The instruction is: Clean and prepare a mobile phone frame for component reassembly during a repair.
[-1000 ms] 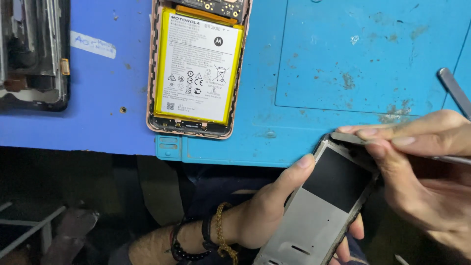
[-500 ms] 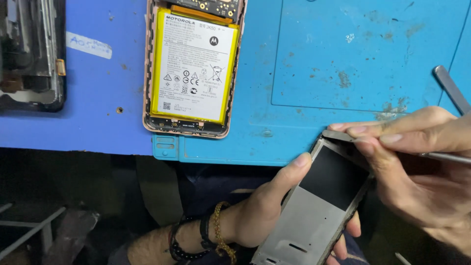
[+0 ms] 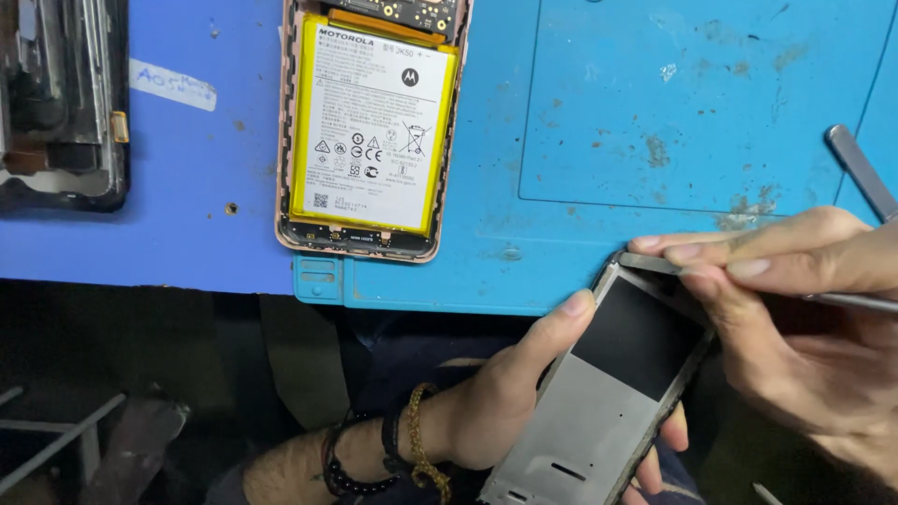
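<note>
My left hand point(image 3: 510, 393) grips a grey metal phone frame point(image 3: 599, 402) with a black patch, tilted, just below the mat's front edge. My thumb lies along its left side. My right hand point(image 3: 795, 318) pinches a thin metal tool point(image 3: 748, 281) and lays its flat tip across the frame's top corner. An opened phone point(image 3: 374, 131) with a yellow-edged battery lies face down on the blue mat point(image 3: 608, 122), above my left hand.
A dark dismantled phone part point(image 3: 56, 103) sits at the far left on the blue table. A grey metal tool handle point(image 3: 861, 168) lies at the right edge of the mat. Beaded bracelets point(image 3: 412, 449) circle my left wrist. Dark space lies below the table edge.
The view has shifted slightly. Both hands stay on the grey frame, and the tool tip stays at its top corner.
</note>
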